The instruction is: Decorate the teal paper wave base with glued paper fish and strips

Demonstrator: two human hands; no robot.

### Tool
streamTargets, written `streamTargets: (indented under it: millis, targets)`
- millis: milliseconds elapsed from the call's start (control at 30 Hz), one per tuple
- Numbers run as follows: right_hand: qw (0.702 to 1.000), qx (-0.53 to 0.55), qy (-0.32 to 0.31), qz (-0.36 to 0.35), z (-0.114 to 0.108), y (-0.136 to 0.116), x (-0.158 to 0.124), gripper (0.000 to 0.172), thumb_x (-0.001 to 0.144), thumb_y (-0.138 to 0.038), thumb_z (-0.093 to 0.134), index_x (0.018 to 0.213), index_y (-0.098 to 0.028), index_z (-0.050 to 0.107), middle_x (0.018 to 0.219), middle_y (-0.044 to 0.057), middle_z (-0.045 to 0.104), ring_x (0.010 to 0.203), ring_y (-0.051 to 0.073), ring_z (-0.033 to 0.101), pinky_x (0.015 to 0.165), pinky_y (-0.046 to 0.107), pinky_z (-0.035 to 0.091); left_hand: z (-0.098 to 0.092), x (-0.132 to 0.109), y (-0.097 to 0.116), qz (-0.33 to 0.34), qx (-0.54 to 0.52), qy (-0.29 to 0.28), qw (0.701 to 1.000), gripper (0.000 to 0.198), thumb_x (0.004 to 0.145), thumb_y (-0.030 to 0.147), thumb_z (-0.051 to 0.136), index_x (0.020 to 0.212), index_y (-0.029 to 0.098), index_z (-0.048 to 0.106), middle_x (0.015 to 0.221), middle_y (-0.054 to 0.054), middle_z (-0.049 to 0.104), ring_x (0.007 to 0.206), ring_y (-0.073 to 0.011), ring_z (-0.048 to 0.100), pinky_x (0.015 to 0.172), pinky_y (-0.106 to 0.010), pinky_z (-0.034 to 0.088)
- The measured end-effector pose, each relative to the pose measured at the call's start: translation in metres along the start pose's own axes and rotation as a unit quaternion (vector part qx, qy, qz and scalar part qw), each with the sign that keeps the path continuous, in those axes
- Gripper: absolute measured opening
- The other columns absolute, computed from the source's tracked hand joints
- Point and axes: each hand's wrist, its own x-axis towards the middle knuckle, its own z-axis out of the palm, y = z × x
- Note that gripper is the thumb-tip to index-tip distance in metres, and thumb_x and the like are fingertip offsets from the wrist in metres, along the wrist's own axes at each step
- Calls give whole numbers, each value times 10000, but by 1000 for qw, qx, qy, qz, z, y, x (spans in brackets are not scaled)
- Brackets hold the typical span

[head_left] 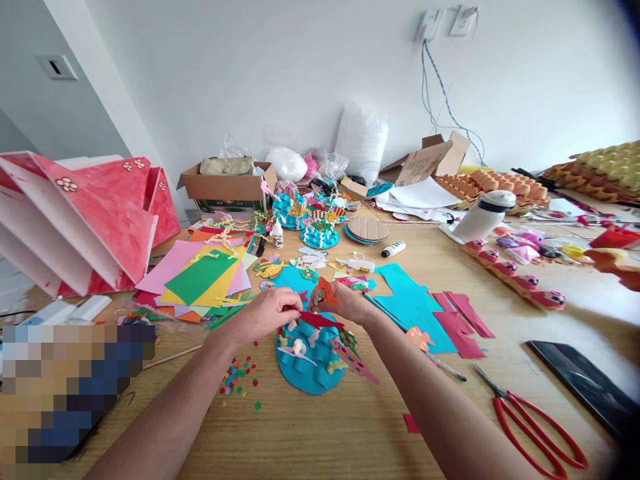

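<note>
A round blue paper base (pixel 300 373) lies on the table, with blue paper loops and small paper cut-outs standing on it, among them a pink spotted strip (pixel 356 362). Over its far side, my left hand (pixel 267 312) is closed, its fingertips pinching the end of a red paper piece (pixel 320 320). My right hand (pixel 346 303) is closed too, holding an orange paper cut-out (pixel 325 293) just above the red one. Its fingertips are partly hidden behind the orange paper. Small coloured paper dots (pixel 240 375) are scattered to the left of the base.
Red-handled scissors (pixel 530 420) and a black phone (pixel 580 380) lie at the right. Blue paper sheets (pixel 413 300) and a thin brush (pixel 445 367) are nearer. Stacked coloured paper (pixel 200 277) lies left; finished blue pieces (pixel 320 235), a glue bottle (pixel 278 235) and a white jug (pixel 484 217) stand behind.
</note>
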Motion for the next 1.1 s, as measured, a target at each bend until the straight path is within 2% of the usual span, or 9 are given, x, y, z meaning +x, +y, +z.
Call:
streamTargets:
  millis: [400,700,867,1100]
  targets:
    - [998,-38,-46,-24,3,17,14,83,590,-167,602,533,-162,542,558,-33,531,547,92,453,543,236,390,1,-2,-3,0,3,0,1000,134,781,197,499,693,171,597,706,21,563,679,-106,501,580,-186,341]
    - [994,-96,-52,-25,-11,0,-9,43,609,-181,596,607,-163,557,654,-3,582,637,119,523,614,253,434,4,0,-8,10,9,9,1000,138,778,200,504,689,173,606,703,15,563,719,-120,496,618,-195,350]
    - [990,-123,-63,-24,-15,6,-17,9,628,-159,564,631,-167,562,657,-4,579,622,115,526,593,238,428,4,0,-8,12,1,8,1000,135,775,205,510,683,174,604,701,16,559,699,-117,493,613,-196,350]
    - [984,-160,-67,-29,-17,14,-20,72,608,-113,526,598,-179,553,593,-38,546,551,90,463,518,203,363,4,0,-8,10,-2,4,1000,133,775,202,507,688,174,603,687,20,549,672,-109,488,589,-190,342]
